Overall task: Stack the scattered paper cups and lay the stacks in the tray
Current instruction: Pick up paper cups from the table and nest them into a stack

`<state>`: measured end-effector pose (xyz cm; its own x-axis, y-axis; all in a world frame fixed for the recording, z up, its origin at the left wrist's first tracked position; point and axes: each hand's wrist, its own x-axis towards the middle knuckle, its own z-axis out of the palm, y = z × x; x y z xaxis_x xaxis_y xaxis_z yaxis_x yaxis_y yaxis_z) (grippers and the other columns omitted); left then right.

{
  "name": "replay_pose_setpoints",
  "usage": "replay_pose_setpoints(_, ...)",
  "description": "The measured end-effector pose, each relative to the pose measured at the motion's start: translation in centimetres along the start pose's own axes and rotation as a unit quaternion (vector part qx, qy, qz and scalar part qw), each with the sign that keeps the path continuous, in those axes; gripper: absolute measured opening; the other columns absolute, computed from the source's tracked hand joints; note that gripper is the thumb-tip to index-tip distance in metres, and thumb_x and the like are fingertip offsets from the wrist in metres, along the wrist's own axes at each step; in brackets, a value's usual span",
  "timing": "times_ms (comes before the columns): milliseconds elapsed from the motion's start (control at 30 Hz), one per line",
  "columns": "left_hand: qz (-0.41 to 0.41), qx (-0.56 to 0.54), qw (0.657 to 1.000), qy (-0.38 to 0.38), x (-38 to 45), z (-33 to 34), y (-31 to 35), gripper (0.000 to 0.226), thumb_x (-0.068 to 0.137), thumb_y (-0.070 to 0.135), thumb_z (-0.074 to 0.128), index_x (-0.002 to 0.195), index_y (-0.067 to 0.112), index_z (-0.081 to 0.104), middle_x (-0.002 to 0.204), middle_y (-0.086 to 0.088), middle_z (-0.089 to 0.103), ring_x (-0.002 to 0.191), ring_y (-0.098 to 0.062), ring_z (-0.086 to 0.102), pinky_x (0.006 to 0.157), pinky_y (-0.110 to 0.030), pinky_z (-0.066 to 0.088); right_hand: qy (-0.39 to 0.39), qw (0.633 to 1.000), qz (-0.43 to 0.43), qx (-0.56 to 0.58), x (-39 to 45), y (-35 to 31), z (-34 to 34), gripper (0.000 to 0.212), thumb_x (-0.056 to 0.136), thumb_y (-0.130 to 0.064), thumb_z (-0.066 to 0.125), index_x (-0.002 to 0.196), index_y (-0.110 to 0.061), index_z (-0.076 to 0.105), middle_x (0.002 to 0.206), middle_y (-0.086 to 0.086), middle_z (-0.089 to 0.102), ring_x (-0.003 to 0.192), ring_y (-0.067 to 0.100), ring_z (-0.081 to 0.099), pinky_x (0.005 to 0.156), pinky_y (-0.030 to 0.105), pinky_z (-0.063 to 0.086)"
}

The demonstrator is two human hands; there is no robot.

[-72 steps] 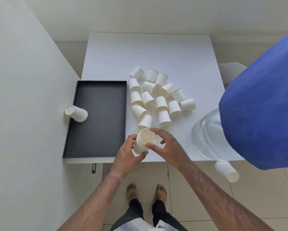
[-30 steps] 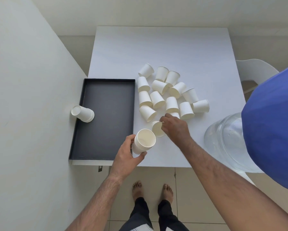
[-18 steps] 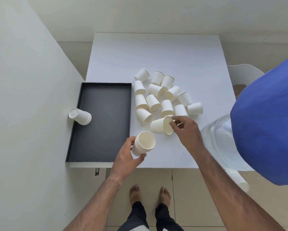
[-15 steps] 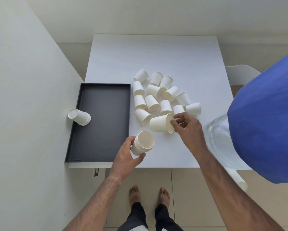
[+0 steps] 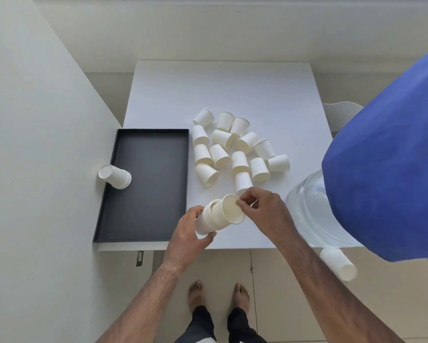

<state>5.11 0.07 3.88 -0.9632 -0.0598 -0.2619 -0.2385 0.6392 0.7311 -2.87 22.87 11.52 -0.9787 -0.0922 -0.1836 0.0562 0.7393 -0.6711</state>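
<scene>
Holding a short stack of nested paper cups (image 5: 209, 220) above the near edge of the white table (image 5: 232, 87), the left hand (image 5: 188, 237) has its fingers and thumb curled round the stack's base, which tilts with its mouth up and to the right. The right hand (image 5: 264, 214) pinches the rim of a single cup (image 5: 231, 211) between thumb and fingertips; that cup sits partly pushed into the open end of the stack. Just beyond the hands, a cluster of loose cups (image 5: 235, 147) lies on their sides around the table's middle, many touching one another, the nearest just beside the right hand's knuckles. The black tray (image 5: 146, 184) lies along the table's left edge, its near end by the near left corner. A second stack (image 5: 115, 176) lies on its side across the tray's left rim. At the table's near right corner stands a clear water jug (image 5: 307, 209), and another stack of cups (image 5: 339, 263) sticks out below it, past the table's edge. A blue cloth (image 5: 386, 157) fills the right side of the view.
</scene>
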Motion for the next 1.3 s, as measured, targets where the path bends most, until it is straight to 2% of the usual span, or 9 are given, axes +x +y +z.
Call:
replay_pose_setpoints(133,0.014,0.012,1.0,-0.014,-0.3,0.2,0.2,0.075,0.085,0.036,0.089,0.139,0.048,0.039,0.129,0.029,0.048,0.123,-0.004,0.051,0.093,-0.021,0.043,0.011,0.996,-0.045,-0.075,-0.6,-0.1,0.9,0.015,0.092,-0.042,0.074,0.083,-0.032,0.067,0.075,-0.024,0.064,0.069,0.001,0.062,0.059,0.017,0.038)
replay_pose_setpoints(267,0.024,0.011,0.999,-0.022,-0.3,0.1,0.7,0.074,0.087,0.035,0.089,0.144,0.041,0.042,0.132,0.029,0.048,0.125,-0.003,0.052,0.095,-0.02,0.042,0.011,0.988,-0.077,-0.137,-0.9,0.1,1.7,0.018,0.095,-0.043,0.072,0.085,-0.028,0.07,0.086,-0.016,0.063,0.069,0.005,0.057,0.063,0.023,0.042)
replay_pose_setpoints(500,0.01,-0.008,0.999,-0.044,-0.4,0.3,0.2,0.074,0.086,0.038,0.09,0.144,0.042,0.043,0.137,0.026,0.053,0.127,-0.005,0.055,0.101,-0.027,0.05,-0.01,0.988,-0.06,-0.139,-1.1,0.3,2.6,0.019,0.096,-0.043,0.072,0.089,-0.026,0.076,0.089,-0.013,0.067,0.074,0.009,0.061,0.068,0.027,0.05)
replay_pose_setpoints(567,0.002,-0.019,0.998,-0.052,-0.4,0.4,0.1,0.073,0.086,0.039,0.09,0.142,0.046,0.042,0.135,0.03,0.053,0.128,-0.004,0.055,0.103,-0.03,0.051,-0.029,0.995,-0.033,-0.091,-0.9,0.8,2.9,0.02,0.096,-0.045,0.071,0.087,-0.028,0.076,0.087,-0.015,0.069,0.071,0.007,0.062,0.065,0.023,0.049)
replay_pose_setpoints(633,-0.007,-0.039,0.998,-0.058,-0.4,0.5,0.2,0.073,0.086,0.04,0.089,0.139,0.05,0.041,0.132,0.037,0.052,0.129,-0.002,0.056,0.102,-0.031,0.05,-0.041,0.998,0.019,0.04,-0.5,1.6,2.8,0.024,0.098,-0.048,0.066,0.084,-0.03,0.076,0.08,-0.015,0.072,0.067,0.005,0.066,0.06,0.016,0.047)
replay_pose_setpoints(733,-0.013,-0.055,0.997,-0.058,-0.1,0.6,0.7,0.071,0.086,0.044,0.088,0.137,0.055,0.04,0.133,0.044,0.05,0.13,0.001,0.055,0.099,-0.03,0.049,-0.002,0.973,0.102,0.207,0.5,2.9,3.1,0.03,0.105,-0.042,0.059,0.089,-0.026,0.078,0.081,-0.007,0.076,0.062,0.007,0.069,0.058,0.012,0.046)
replay_pose_setpoints(933,-0.02,-0.071,0.995,-0.06,0.7,0.6,1.3,0.069,0.088,0.04,0.087,0.138,0.052,0.041,0.137,0.034,0.054,0.131,-0.003,0.055,0.104,-0.033,0.05,0.031,0.926,0.246,0.285,3.3,6.2,5.0,0.022,0.1,-0.027,0.069,0.093,-0.007,0.075,0.091,0.009,0.078,0.06,0.009,0.069,0.053,0.028,0.041)
replay_pose_setpoints(1100,-0.034,-0.079,0.995,-0.059,1.1,0.3,0.6,0.068,0.089,0.037,0.087,0.139,0.05,0.043,0.135,0.037,0.053,0.131,-0.002,0.055,0.103,-0.03,0.047,0.031,0.886,0.32,0.333,5.4,7.2,6.9,0.021,0.1,-0.028,0.071,0.093,-0.008,0.07,0.096,0.009,0.074,0.069,0.018,0.068,0.051,0.028,0.039)
replay_pose_setpoints(1300,-0.054,-0.088,0.993,-0.055,1.5,-0.4,-0.3,0.069,0.089,0.035,0.088,0.143,0.043,0.046,0.138,0.03,0.055,0.132,-0.004,0.054,0.106,-0.031,0.047,0.039,0.821,0.396,0.41,8.2,6.2,8.4,0.023,0.099,-0.034,0.072,0.097,-0.012,0.065,0.098,0.004,0.068,0.073,0.018,0.068,0.047,0.025,0.039)
